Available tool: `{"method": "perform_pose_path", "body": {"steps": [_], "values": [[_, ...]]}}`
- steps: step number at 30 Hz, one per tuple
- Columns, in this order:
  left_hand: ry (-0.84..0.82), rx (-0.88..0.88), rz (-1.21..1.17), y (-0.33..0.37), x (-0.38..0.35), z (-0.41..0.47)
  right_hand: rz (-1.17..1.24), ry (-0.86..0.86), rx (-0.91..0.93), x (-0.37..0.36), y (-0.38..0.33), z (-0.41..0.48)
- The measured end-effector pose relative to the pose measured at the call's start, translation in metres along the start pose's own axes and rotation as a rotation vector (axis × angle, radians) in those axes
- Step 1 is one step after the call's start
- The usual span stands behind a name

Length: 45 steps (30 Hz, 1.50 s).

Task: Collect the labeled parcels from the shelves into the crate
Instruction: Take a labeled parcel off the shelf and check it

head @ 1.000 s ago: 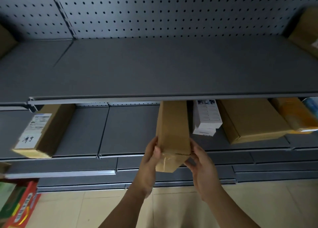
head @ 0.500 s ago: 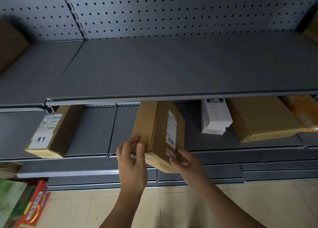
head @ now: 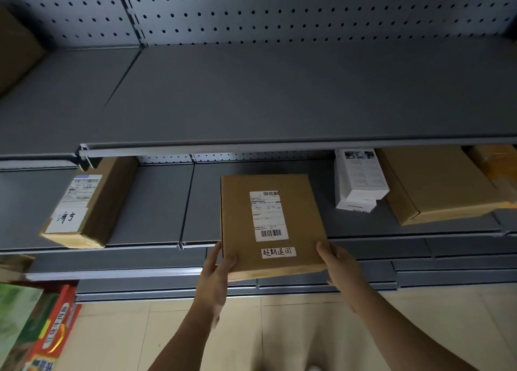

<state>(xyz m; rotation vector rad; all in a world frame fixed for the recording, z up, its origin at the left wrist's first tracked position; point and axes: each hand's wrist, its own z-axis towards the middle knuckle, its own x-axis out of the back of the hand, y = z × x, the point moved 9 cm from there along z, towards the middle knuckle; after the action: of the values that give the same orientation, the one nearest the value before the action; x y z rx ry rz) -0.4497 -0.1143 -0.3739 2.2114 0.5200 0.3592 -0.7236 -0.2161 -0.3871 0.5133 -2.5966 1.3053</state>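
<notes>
Both hands held a labeled parcel (head: 268,225) at the front edge of the middle shelf (head: 156,202).
Nearest, below the parcel, lay the tiled floor (head: 279,328), with a colourful carton (head: 47,328) far to the parcel's lower left. The left hand (head: 216,275) gripped the parcel's near left corner, thumb on its top face; the right hand (head: 340,267) gripped its near right corner, fingers hidden beneath. The parcel lay face up, its near edge overhanging the shelf lip, showing a shipping label (head: 268,215) and a handwritten sticker (head: 279,251). Left of the parcel, well apart, sat a taped brown box (head: 84,205); to its right a white box (head: 359,180), then a flat brown box (head: 436,183). Above and beyond the parcel were the upper shelf (head: 279,96) and the pegboard (head: 279,9).
</notes>
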Motion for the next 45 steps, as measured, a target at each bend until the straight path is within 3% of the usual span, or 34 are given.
{"method": "perform_pose_path", "body": {"steps": [4,9,19,24,33,45], "values": [[-0.077,0.08,0.101,-0.017,-0.013,0.01,-0.018,0.075,-0.006,0.011,0.013,0.003],[-0.092,0.137,0.045,-0.014,-0.018,0.031,0.014,0.066,-0.042,0.006,0.009,0.014],[-0.144,0.303,0.034,-0.036,-0.013,0.024,0.339,-0.148,-0.197,-0.004,0.028,0.01],[-0.054,0.181,-0.064,-0.042,-0.013,0.0,0.264,-0.13,-0.174,0.007,0.054,-0.013],[-0.161,-0.021,-0.109,-0.027,-0.012,-0.068,0.467,-0.099,-0.059,0.043,0.049,-0.078],[-0.182,-0.221,-0.128,0.02,-0.009,-0.152,0.446,-0.103,0.115,0.093,0.005,-0.15]]}}
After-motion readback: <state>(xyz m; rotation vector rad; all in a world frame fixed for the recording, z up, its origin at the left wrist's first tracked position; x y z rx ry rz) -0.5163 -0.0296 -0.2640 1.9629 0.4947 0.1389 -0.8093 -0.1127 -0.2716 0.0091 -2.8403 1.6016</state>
